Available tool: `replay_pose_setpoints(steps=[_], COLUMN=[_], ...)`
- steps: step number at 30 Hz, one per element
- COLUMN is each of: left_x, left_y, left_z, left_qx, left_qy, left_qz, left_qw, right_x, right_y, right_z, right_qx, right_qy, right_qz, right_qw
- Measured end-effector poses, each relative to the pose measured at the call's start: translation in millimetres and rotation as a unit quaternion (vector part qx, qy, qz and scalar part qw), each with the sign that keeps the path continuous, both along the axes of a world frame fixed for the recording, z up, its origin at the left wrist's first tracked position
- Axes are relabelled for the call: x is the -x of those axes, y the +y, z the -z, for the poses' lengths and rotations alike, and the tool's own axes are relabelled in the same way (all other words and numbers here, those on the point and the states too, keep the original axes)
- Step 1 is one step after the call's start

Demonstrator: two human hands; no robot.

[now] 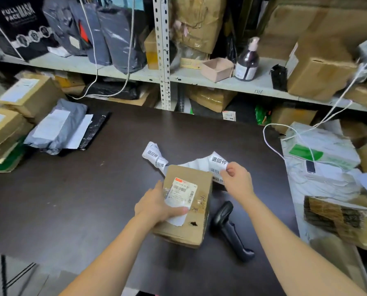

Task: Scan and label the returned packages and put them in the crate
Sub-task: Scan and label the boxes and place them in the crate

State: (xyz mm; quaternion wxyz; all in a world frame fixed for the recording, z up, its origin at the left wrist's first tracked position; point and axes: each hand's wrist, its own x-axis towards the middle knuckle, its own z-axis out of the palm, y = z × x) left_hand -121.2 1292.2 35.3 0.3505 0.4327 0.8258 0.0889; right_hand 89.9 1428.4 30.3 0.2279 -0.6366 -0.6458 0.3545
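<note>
On table (93, 199), left fingers (179, 210) clasp box (197, 229); right fingers (225, 174) pinch edge of label strip (218, 161).

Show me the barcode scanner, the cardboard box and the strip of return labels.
barcode scanner (234, 238), head view, on its handle.
cardboard box (191, 231), head view, on its bare top face.
strip of return labels (217, 160), head view, on its printed right end.
</note>
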Motion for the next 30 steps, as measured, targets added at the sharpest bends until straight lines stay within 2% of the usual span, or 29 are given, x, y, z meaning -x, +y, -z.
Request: replay_pose_setpoints(steps=[3, 6, 8, 10, 15, 17, 20, 25, 28, 30], left_x=[-4.7, -13.8, -21.6, -34.1, -69.5, -75.2, -77.3, -78.6, -76.9, -74.9], left_y=[-3.2, -0.2, 8.0, 17.1, 29.1, 30.0, 30.6, 32.3, 34.0, 33.5], left_z=[-5.9, -15.9, -24.3, -36.9, -66.5, -73.1, -83.1, -99.0, -101.3, -100.2], left_qx=[-0.039, -0.174, -0.271, -0.320, -0.354, -0.366, -0.407, -0.428, -0.417, -0.424], left_qy=[0.080, 0.130, 0.048, -0.063, -0.291, -0.345, -0.373, -0.403, -0.409, -0.354], left_qz=[0.016, 0.047, 0.057, 0.075, 0.080, 0.083, 0.066, 0.002, -0.016, 0.035], left_qw=[0.996, 0.975, 0.960, 0.942, 0.885, 0.860, 0.831, 0.809, 0.811, 0.833], right_x=[-10.4, -18.4, -21.9, -23.6, -18.3, -17.8, -24.4, -37.8, -34.0, -30.5], right_y=[-7.3, -15.1, -21.7, -28.3, -46.2, -54.8, -70.9, -96.8, -100.5, -98.6], right_z=[-22.7, -48.2, -63.9, -76.3, -102.0, -111.2, -116.6, -107.3, -104.5, -106.7], right_qx=[-0.018, -0.038, -0.029, -0.016, 0.040, 0.058, 0.068, 0.034, -0.007, -0.042], right_qy=[0.104, 0.205, 0.251, 0.282, 0.410, 0.445, 0.461, 0.356, 0.345, 0.349], right_qz=[0.033, 0.078, 0.101, 0.117, 0.139, 0.132, 0.093, -0.010, -0.011, 0.014], right_qw=[0.994, 0.975, 0.962, 0.952, 0.901, 0.884, 0.880, 0.934, 0.939, 0.936])
